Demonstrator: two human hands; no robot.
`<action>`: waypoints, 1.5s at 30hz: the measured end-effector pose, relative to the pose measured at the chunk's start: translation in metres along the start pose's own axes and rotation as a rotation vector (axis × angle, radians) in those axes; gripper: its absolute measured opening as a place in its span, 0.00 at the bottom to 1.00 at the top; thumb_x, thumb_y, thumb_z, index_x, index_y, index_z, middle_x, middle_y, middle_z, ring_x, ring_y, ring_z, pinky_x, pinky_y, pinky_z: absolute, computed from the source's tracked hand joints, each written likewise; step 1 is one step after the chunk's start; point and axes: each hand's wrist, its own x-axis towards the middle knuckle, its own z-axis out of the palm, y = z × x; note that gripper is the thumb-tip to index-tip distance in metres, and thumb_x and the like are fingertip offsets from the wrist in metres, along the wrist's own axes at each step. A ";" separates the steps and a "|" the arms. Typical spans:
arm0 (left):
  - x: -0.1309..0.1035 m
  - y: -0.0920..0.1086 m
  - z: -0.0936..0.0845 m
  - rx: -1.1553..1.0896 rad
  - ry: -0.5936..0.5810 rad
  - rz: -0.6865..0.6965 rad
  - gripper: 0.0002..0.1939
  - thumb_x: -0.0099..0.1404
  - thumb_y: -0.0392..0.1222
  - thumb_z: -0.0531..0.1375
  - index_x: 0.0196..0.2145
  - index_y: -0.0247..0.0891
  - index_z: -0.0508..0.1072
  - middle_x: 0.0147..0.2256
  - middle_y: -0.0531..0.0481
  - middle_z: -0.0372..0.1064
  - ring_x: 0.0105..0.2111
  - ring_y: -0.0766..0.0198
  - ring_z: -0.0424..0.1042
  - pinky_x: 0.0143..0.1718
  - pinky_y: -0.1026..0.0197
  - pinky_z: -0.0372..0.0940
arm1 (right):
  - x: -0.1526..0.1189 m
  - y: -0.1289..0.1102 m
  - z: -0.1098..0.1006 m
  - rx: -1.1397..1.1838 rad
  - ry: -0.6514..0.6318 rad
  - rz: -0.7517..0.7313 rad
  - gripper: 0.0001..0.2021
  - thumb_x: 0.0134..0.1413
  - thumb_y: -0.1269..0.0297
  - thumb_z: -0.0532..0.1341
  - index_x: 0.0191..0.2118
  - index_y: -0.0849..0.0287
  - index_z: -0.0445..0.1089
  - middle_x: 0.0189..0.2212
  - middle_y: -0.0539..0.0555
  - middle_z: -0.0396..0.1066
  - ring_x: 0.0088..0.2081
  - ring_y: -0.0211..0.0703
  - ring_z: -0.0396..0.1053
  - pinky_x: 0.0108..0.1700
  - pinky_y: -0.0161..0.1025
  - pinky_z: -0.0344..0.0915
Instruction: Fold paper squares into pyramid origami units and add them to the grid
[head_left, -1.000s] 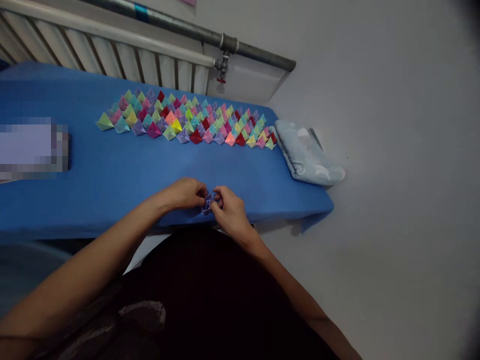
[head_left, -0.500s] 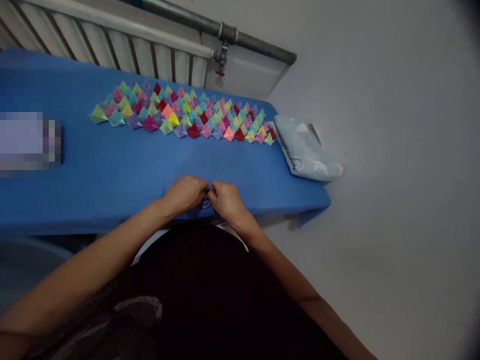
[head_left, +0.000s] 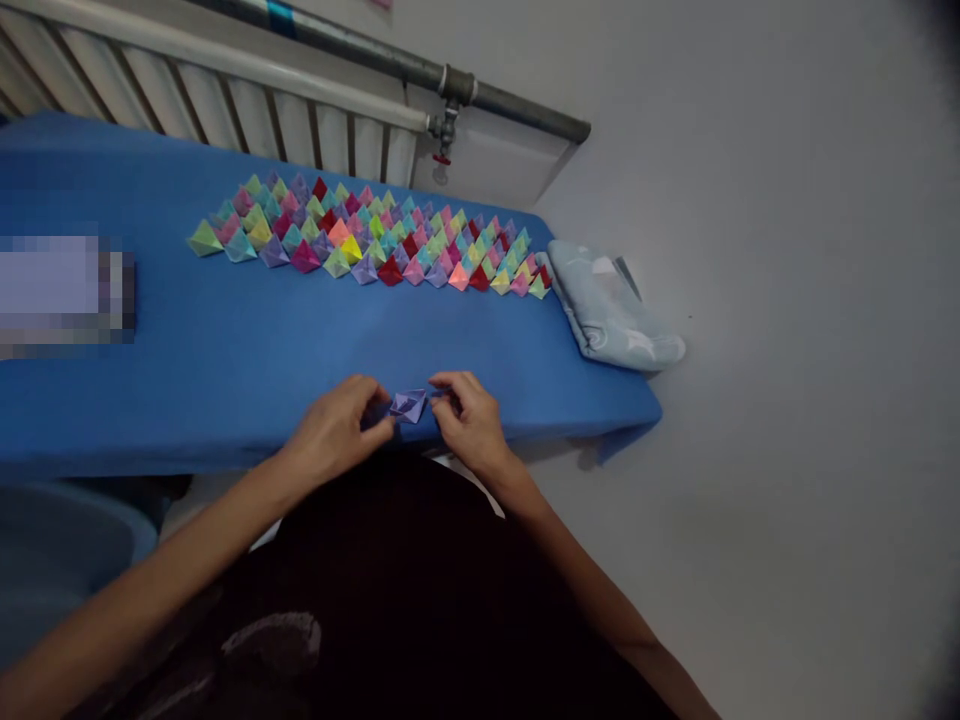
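A purple folded paper boat rests on the blue cloth near the table's front edge, between my two hands. On its left side is my left hand, thumb and index finger spread apart, their tips close to the boat's left end. My right hand is at the other end with fingers curved and parted, fingertips just beside the boat's right point. Whether any fingertip touches the paper is hard to make out. Farther back, several rows of colourful paper boats stand packed together.
A blue cloth covers the table. A folded light-blue patterned fabric lies at its right end. A blurred-out object is at the left. Behind are a radiator and a pipe. Below left stands a blue basin.
My hands were close together with fingers pinched on the purple boat. They have since moved apart and opened, leaving the boat visible between them. The camera view has shifted slightly.
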 end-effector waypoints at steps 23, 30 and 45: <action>0.011 0.016 -0.003 0.352 -0.038 -0.114 0.14 0.71 0.44 0.55 0.43 0.36 0.78 0.43 0.39 0.74 0.46 0.46 0.72 0.47 0.48 0.62 | 0.005 0.004 0.008 -0.011 -0.074 0.009 0.19 0.56 0.77 0.54 0.49 0.54 0.72 0.42 0.53 0.77 0.45 0.44 0.71 0.51 0.44 0.64; 0.019 0.013 -0.005 0.340 -0.051 -0.090 0.13 0.70 0.42 0.55 0.43 0.37 0.77 0.42 0.41 0.76 0.43 0.52 0.73 0.43 0.53 0.61 | 0.031 -0.005 0.015 -0.145 -0.244 -0.024 0.06 0.59 0.69 0.61 0.38 0.55 0.76 0.35 0.51 0.77 0.38 0.40 0.70 0.45 0.38 0.63; 0.033 0.015 -0.002 0.351 -0.045 -0.122 0.12 0.67 0.37 0.53 0.37 0.40 0.77 0.39 0.45 0.79 0.40 0.57 0.75 0.40 0.57 0.62 | 0.038 -0.014 0.027 -0.391 -0.266 0.008 0.07 0.60 0.69 0.58 0.34 0.56 0.73 0.34 0.53 0.76 0.37 0.44 0.69 0.40 0.39 0.58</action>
